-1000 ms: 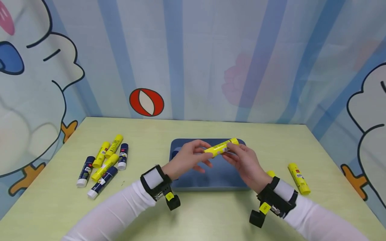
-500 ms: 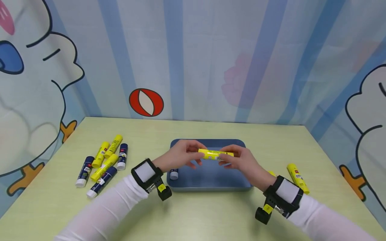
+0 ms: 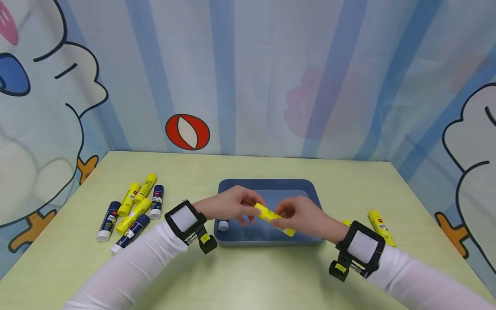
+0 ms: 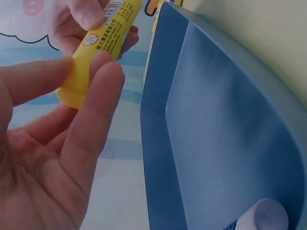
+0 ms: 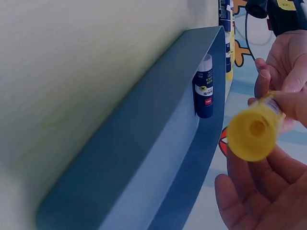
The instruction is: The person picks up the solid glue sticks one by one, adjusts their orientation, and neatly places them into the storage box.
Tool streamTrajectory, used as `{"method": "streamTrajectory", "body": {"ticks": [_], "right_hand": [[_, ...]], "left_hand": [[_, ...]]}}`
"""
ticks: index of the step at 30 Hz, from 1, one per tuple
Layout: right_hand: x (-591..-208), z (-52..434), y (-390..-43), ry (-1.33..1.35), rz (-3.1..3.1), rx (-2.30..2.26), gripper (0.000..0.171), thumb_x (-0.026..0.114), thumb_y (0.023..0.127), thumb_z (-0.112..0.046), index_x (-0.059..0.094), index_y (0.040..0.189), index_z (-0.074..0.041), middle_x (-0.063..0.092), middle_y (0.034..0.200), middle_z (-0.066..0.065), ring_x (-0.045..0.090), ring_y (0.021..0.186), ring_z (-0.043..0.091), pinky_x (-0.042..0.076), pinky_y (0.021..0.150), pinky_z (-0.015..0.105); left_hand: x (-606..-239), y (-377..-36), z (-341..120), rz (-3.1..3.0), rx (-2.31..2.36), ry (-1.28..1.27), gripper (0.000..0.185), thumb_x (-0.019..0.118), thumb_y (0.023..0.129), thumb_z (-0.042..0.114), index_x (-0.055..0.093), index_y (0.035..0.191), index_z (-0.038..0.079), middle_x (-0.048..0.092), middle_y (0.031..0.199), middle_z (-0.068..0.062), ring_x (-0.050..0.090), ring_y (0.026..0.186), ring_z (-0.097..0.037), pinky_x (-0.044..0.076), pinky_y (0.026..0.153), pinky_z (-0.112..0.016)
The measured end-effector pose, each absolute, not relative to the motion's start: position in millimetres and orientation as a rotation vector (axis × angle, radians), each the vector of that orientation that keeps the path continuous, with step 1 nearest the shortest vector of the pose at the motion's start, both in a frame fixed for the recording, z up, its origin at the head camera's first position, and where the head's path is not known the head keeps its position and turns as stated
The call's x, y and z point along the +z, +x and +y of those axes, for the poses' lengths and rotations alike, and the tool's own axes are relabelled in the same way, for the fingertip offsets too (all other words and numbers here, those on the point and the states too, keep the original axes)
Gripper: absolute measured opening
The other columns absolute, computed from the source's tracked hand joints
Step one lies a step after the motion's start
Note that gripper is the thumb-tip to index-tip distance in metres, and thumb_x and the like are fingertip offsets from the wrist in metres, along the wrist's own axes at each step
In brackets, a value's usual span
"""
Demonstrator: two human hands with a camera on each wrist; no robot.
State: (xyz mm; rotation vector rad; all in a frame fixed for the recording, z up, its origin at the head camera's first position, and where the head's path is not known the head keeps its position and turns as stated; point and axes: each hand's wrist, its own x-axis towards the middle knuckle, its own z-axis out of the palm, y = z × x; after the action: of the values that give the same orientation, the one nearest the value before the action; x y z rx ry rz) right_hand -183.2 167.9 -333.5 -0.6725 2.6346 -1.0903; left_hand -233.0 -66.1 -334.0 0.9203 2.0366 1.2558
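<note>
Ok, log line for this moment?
left hand: holds yellow glue stick | right hand: holds it too | over blue tray

Smooth yellow plastic glue stick (image 3: pixel 274 218), matt blue plastic tray (image 3: pixel 267 185), matt pale-green table (image 3: pixel 248 271)

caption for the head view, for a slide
Both hands, left hand and right hand, hold a yellow glue stick over a blue tray.

Yellow glue stick (image 3: pixel 274 219) w/ small printed label, cap on, held betw. left hand (image 3: pixel 228 206) & right hand (image 3: pixel 304 217). It's tilted: one end at left fingertips, other end lower, under right hand's fingers. It sits just above blue tray (image 3: pixel 267 184), not touching it.
</note>
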Motion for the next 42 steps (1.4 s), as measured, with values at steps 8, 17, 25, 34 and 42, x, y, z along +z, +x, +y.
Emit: {"method": "streamTrajectory", "body": {"ticks": [8, 17, 25, 34, 42], "right_hand": [[-328.4, 156.9, -189.7, -0.754, 2.746, -0.914, 0.015, 0.071, 0.089, -0.028, 0.068, 0.088, -0.014, 0.061, 0.073, -0.008, 0.056, 0.06, 0.011, 0.047, 0.053, 0.028], [-330.0, 144.5, -213.6, -0.43, 2.633, -1.081, 0.025, 0.064, 0.095, -0.025, 0.067, 0.101, -0.001, 0.065, 0.088, 0.007, 0.061, 0.071, 0.018, 0.055, 0.064, 0.035], [-343.7, 119.0, -238.8, -0.139, 2.486, -1.141, 0.034, 0.064, 0.095, -0.027, 0.066, 0.109, 0.004, 0.066, 0.085, 0.01, 0.063, 0.066, 0.019, 0.057, 0.069, 0.034], [-357.2, 85.6, -246.6, -0.11, 2.473, -0.999, 0.029, 0.065, 0.093, -0.024, 0.07, 0.093, 0.005, 0.068, 0.072, 0.008, 0.066, 0.063, 0.018, 0.056, 0.061, 0.028], [-358.9, 70.5, -248.0, -0.084, 2.463, -0.923, 0.028, 0.065, 0.093, -0.022, 0.066, 0.08, 0.003, 0.067, 0.068, 0.008, 0.066, 0.059, 0.016, 0.056, 0.059, 0.026]], "left_hand": [[-341.5, -236.6, -70.7, 2.062, 1.426, 0.814, 0.034, 0.06, 0.097, 0.011, 0.054, 0.128, -0.003, 0.065, 0.104, -0.024, 0.065, 0.089, -0.042, 0.058, 0.071, -0.039], [-348.8, -249.4, -97.3, 2.577, 1.413, 0.646, 0.035, 0.06, 0.097, 0.023, 0.055, 0.124, 0.001, 0.067, 0.102, -0.014, 0.065, 0.082, -0.03, 0.055, 0.066, -0.033], [-362.8, -254.7, -122.3, 2.906, 0.75, 0.32, 0.033, 0.061, 0.094, 0.039, 0.064, 0.095, 0.006, 0.062, 0.069, -0.002, 0.058, 0.057, -0.016, 0.043, 0.05, -0.028], [-374.8, -253.6, -117.0, 2.713, 0.793, 0.259, 0.029, 0.064, 0.094, 0.026, 0.068, 0.073, 0.007, 0.064, 0.059, -0.003, 0.063, 0.052, -0.017, 0.043, 0.047, -0.026], [-377.0, -254.6, -113.1, 2.712, 0.859, 0.301, 0.03, 0.063, 0.093, 0.014, 0.064, 0.064, 0.004, 0.063, 0.053, -0.005, 0.063, 0.047, -0.018, 0.045, 0.043, -0.024]]}}
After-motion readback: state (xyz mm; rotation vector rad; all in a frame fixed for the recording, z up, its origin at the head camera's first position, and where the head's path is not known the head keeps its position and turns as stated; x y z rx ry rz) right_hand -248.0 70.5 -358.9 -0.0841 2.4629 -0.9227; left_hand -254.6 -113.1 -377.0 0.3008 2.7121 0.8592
